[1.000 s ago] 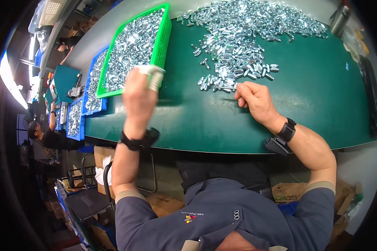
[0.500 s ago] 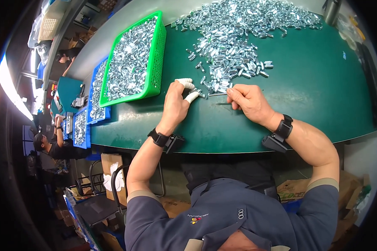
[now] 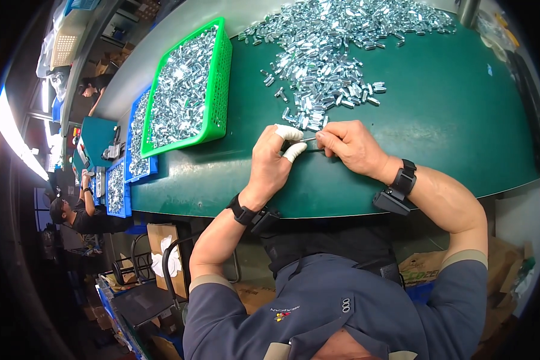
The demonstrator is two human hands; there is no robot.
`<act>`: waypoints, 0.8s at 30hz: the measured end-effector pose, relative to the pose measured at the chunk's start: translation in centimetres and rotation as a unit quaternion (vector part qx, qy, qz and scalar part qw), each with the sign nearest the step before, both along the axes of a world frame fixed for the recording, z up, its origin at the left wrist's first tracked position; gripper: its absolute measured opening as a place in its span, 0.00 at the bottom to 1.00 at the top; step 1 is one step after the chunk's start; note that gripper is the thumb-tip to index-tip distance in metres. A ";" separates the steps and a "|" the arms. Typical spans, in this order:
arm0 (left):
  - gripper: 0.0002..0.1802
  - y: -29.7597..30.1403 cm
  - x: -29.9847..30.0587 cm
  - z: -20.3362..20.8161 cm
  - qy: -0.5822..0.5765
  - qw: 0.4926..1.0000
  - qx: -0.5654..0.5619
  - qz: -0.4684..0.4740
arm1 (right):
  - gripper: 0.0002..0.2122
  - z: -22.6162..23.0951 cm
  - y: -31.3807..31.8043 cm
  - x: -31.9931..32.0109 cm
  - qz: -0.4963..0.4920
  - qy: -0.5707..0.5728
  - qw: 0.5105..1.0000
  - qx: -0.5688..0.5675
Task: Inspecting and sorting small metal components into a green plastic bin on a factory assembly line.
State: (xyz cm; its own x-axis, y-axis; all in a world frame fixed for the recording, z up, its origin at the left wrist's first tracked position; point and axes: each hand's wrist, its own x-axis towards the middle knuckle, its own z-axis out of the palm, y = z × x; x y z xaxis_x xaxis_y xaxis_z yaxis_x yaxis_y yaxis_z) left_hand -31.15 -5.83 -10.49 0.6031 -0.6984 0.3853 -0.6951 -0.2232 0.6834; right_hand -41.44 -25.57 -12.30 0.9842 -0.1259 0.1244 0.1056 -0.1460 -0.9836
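My left hand (image 3: 276, 156) has white coverings on its thumb and forefinger. Those fingertips are pinched together on a small metal piece that they mostly hide. From the right, my right hand (image 3: 355, 149) grips a thin metal rod (image 3: 309, 140) between thumb and fingers. The rod's tip reaches the covered fingertips of my left hand; whether it sits inside the piece I cannot tell. Just beyond both hands, a heap of small shiny metal cylinders (image 3: 324, 78) spreads over the green tabletop (image 3: 432, 132).
To the left stands a green perforated basket (image 3: 221, 90) full of similar metal pieces. Blue trays (image 3: 128, 189) of pieces lie beside and below it. A metal cylinder-shaped post (image 3: 468, 12) stands at the far right. Two people (image 3: 72, 213) are at the left, one farther back.
My left hand has moved right, away from the basket, and its fingers have closed near the rod tip. My right hand has shifted slightly left, still holding the rod.
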 end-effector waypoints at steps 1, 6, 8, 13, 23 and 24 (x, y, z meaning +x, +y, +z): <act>0.13 -0.2 0.1 -0.2 -0.015 1.000 -0.006 0.003 | 0.17 0.0 0.0 0.0 0.000 -0.003 1.000 -0.001; 0.12 -0.7 0.2 -0.1 -0.001 1.000 -0.028 0.003 | 0.19 0.0 0.0 -0.1 0.005 0.028 0.999 0.026; 0.12 -0.8 0.2 0.1 0.001 1.000 -0.026 0.002 | 0.20 0.4 -0.3 -0.2 0.012 0.045 0.998 0.040; 0.12 -0.8 0.5 0.3 -0.013 1.000 -0.018 -0.011 | 0.21 0.6 -0.5 -0.2 0.021 0.059 0.997 0.036; 0.11 -0.8 0.0 0.0 -0.003 1.000 -0.001 -0.013 | 0.22 0.6 -0.1 -0.4 0.016 0.063 0.998 0.011; 0.11 -1.2 -0.3 0.1 -0.009 1.000 -0.010 -0.020 | 0.22 0.4 -0.1 -0.4 0.022 0.046 0.999 -0.009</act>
State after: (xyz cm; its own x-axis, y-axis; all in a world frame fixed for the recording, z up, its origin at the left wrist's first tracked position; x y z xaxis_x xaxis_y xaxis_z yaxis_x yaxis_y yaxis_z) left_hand -31.40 -7.03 -10.37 0.5679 -0.7138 0.4099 -0.7148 -0.1807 0.6756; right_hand -41.88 -25.64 -11.91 0.9961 -0.0811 0.0343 0.0208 -0.1619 -0.9866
